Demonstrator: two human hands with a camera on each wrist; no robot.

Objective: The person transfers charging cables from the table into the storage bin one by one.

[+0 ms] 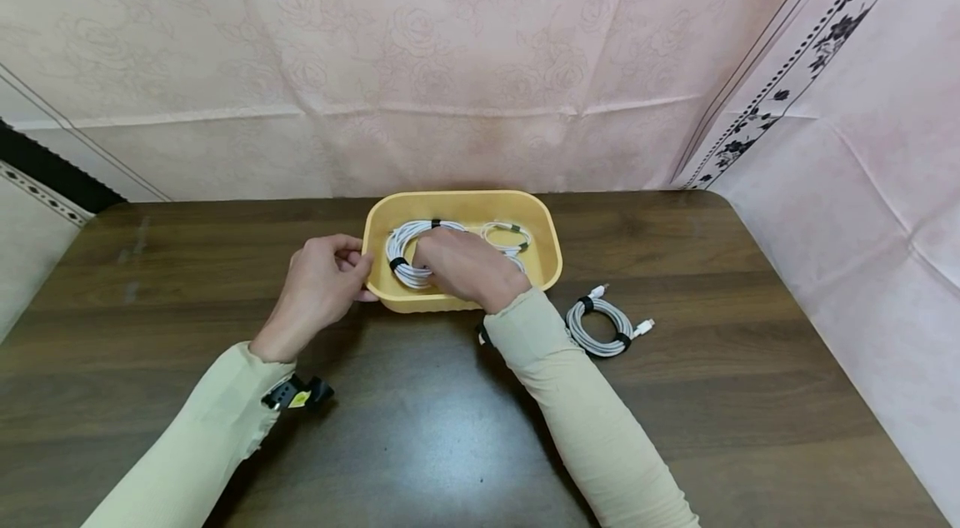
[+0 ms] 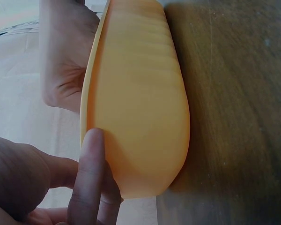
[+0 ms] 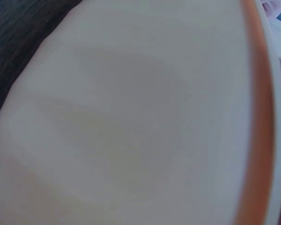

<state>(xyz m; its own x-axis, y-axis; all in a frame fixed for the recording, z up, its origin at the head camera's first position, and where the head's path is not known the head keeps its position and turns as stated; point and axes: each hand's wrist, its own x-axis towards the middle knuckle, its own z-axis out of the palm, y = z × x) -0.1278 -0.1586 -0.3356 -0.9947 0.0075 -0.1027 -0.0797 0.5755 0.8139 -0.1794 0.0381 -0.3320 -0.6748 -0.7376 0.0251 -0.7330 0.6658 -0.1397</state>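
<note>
A yellow plastic bin (image 1: 546,261) stands at the back of the table. My left hand (image 1: 318,282) grips its left end; in the left wrist view a finger (image 2: 88,173) lies against the outer wall just under the rim. Inside the bin on the left is a coiled white cable (image 1: 401,249) bound with black straps. Bent over that coil's right side, my right hand (image 1: 468,266) holds it with curled fingers, the fingertips hidden. A thinner coiled white cable (image 1: 517,230) lies in the bin's right part, partly covered by my right hand.
On the brown wooden table (image 1: 420,445), right of the bin, lies a grey-white coiled cable (image 1: 600,328) with black straps and white plugs. Patterned cloth (image 1: 450,53) hangs directly behind the table. The bin's pale-looking outer wall (image 3: 131,112) fills the right wrist view.
</note>
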